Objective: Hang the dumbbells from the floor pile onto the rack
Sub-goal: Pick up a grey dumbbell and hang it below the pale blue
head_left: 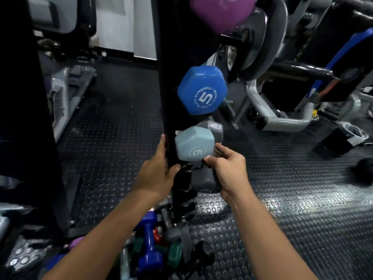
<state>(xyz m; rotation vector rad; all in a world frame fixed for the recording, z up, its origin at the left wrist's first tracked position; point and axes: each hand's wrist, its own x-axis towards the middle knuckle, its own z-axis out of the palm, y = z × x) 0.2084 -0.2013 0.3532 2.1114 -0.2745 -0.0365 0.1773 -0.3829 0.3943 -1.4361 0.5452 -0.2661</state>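
Note:
A black upright rack (168, 81) stands in the middle. On it hang a purple dumbbell (220, 11) at the top, a blue one marked 5 (201, 90) below it, and a pale grey-blue one marked 3 (193, 144). My left hand (156, 174) grips the rack post beside the pale one. My right hand (228, 168) holds a dark grey dumbbell (203, 181) just under the pale one, against the rack's lower hooks. The floor pile (153, 247) of blue, green, grey and red dumbbells lies at the rack's foot between my forearms.
Studded black rubber floor (302, 199) spreads all around. A grey-framed weight machine (272, 110) with plates stands behind the rack on the right. A small black bin (341, 140) and a dark ball (363, 170) sit at the right. More equipment lines the left side.

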